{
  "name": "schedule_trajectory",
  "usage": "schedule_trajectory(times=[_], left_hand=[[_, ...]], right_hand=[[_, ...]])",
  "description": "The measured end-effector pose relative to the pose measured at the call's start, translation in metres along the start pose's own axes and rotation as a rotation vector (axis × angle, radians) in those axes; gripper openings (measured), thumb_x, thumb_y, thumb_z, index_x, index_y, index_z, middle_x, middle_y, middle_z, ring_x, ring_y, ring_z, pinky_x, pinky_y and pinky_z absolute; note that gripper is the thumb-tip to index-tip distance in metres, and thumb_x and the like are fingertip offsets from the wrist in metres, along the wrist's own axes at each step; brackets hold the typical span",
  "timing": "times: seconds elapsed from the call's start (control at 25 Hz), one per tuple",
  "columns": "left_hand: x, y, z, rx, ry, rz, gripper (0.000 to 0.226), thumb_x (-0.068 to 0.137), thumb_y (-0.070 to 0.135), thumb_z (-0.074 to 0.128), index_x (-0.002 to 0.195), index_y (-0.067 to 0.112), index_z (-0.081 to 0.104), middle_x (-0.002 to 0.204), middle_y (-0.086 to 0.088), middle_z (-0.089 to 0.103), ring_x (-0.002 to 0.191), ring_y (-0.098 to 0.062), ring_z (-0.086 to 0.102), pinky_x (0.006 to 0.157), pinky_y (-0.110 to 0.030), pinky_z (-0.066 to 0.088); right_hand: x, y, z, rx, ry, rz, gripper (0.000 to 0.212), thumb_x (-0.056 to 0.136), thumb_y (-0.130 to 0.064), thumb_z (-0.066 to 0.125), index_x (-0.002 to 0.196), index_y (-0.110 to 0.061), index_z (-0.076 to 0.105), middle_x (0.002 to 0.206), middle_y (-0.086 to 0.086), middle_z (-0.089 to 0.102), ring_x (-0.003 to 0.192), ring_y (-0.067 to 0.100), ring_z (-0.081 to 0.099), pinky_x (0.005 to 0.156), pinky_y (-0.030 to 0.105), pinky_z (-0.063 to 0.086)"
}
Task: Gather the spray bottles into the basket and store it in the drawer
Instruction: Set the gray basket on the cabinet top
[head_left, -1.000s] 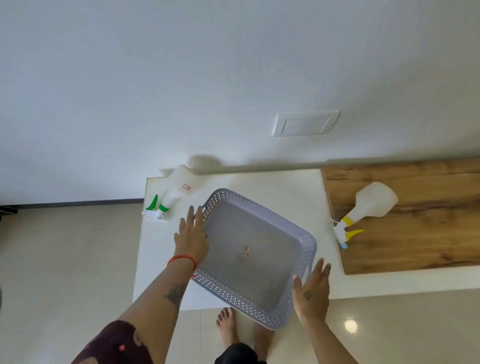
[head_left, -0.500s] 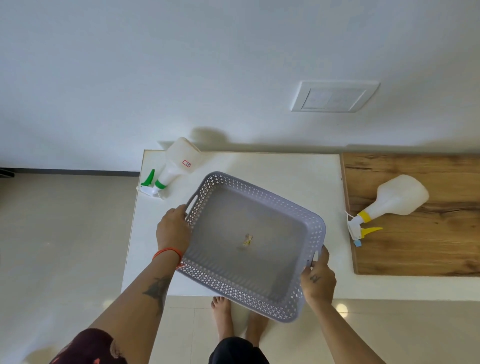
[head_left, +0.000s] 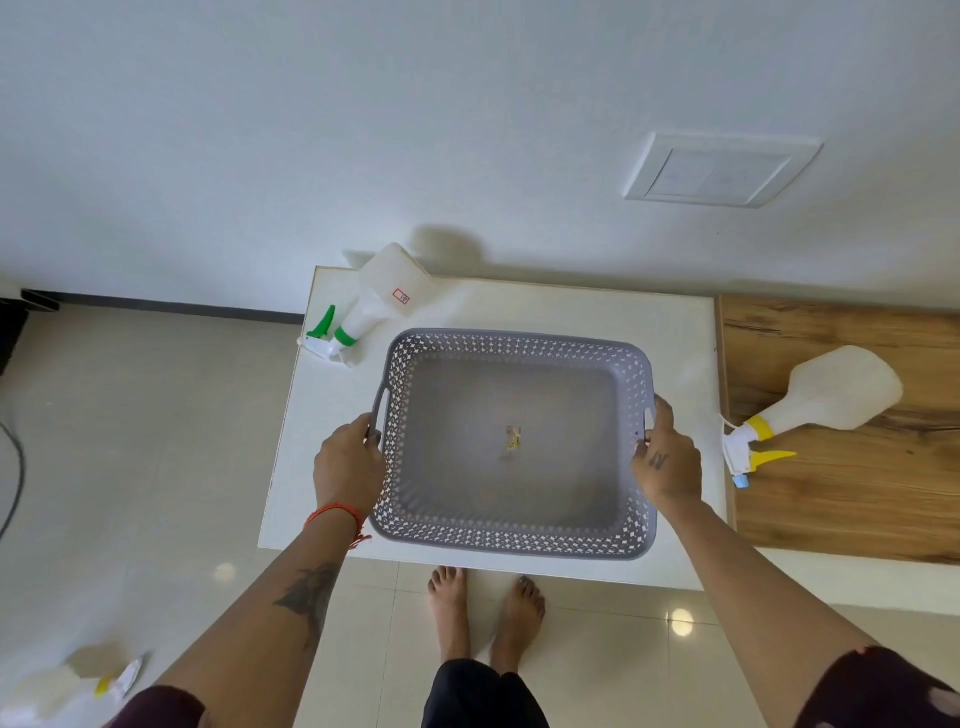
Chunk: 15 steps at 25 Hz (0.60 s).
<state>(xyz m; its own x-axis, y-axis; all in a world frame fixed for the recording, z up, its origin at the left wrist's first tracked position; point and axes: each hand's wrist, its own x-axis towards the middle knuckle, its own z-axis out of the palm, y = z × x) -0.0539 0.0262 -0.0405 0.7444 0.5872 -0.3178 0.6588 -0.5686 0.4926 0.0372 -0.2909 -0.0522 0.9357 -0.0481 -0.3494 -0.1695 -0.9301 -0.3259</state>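
Note:
A grey perforated basket (head_left: 519, 540) sits squarely on the white table top (head_left: 571, 312), holding only a small sticker on its floor. My left hand (head_left: 347, 465) grips its left handle and my right hand (head_left: 665, 460) grips its right handle. A white spray bottle with a green trigger (head_left: 371, 304) lies on the table's far left corner, just beyond the basket. A white spray bottle with a yellow trigger (head_left: 821, 397) lies on the wooden surface (head_left: 857, 509) to the right. A third spray bottle with a yellow collar (head_left: 67, 691) lies on the floor at the lower left.
A white wall with a switch plate (head_left: 719, 169) rises right behind the table. Tiled floor (head_left: 135, 467) spreads to the left and in front, where my bare feet (head_left: 483, 613) stand at the table's front edge. A dark cable (head_left: 15, 483) runs along the far left.
The basket has turned from a diagonal pose to square with the table. Both hands went from resting flat on its sides to gripping its handles. The view has moved closer.

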Motion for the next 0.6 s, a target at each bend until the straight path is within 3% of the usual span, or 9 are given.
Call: schedule_trajectory(times=[0.12, 0.24, 0.4, 0.48, 0.6], left_hand=[[0.002, -0.003, 0.001, -0.01, 0.001, -0.002, 0.026, 0.093, 0.007, 0.05, 0.116, 0.006, 0.064, 0.108, -0.017, 0.07, 0.092, -0.037, 0.063, 0.085, -0.041, 0.05], [0.003, -0.004, 0.001, -0.004, -0.048, -0.002, 0.032, 0.093, 0.011, 0.051, 0.125, 0.009, 0.059, 0.118, -0.016, 0.066, 0.099, -0.034, 0.062, 0.089, -0.042, 0.049], [0.0, 0.008, -0.02, -0.01, -0.016, -0.02, 0.051, 0.093, 0.029, 0.054, 0.14, 0.012, 0.042, 0.142, -0.013, 0.047, 0.126, -0.032, 0.048, 0.102, -0.044, 0.04], [0.002, 0.026, -0.04, -0.162, 0.061, -0.098, 0.057, 0.092, 0.037, 0.054, 0.141, 0.013, 0.04, 0.145, -0.012, 0.045, 0.13, -0.03, 0.044, 0.107, -0.045, 0.038], [0.023, 0.061, -0.067, -0.545, 0.2, -0.313, 0.058, 0.09, 0.043, 0.054, 0.138, 0.013, 0.043, 0.139, -0.01, 0.052, 0.122, -0.027, 0.052, 0.105, -0.041, 0.041]], right_hand=[[0.004, 0.003, 0.005, -0.02, 0.008, -0.01, 0.062, 0.089, -0.007, 0.058, 0.143, -0.005, 0.029, 0.099, 0.025, 0.068, 0.082, 0.041, 0.066, 0.068, 0.032, 0.05], [0.005, 0.005, 0.008, -0.05, -0.001, 0.007, 0.063, 0.09, -0.013, 0.058, 0.144, -0.006, 0.026, 0.102, 0.025, 0.068, 0.085, 0.041, 0.066, 0.065, 0.031, 0.047], [0.008, -0.018, -0.009, 0.052, 0.219, -0.126, 0.064, 0.086, -0.025, 0.065, 0.139, -0.001, 0.038, 0.131, 0.026, 0.054, 0.116, 0.045, 0.054, 0.09, 0.049, 0.048], [0.015, -0.058, -0.025, 0.146, 0.247, -0.277, 0.059, 0.087, -0.029, 0.064, 0.136, -0.003, 0.043, 0.134, 0.022, 0.052, 0.122, 0.04, 0.05, 0.098, 0.048, 0.044], [0.026, -0.149, -0.046, 0.284, 0.123, -0.423, 0.058, 0.087, -0.039, 0.061, 0.135, -0.01, 0.047, 0.138, 0.013, 0.051, 0.128, 0.031, 0.045, 0.104, 0.038, 0.036]])
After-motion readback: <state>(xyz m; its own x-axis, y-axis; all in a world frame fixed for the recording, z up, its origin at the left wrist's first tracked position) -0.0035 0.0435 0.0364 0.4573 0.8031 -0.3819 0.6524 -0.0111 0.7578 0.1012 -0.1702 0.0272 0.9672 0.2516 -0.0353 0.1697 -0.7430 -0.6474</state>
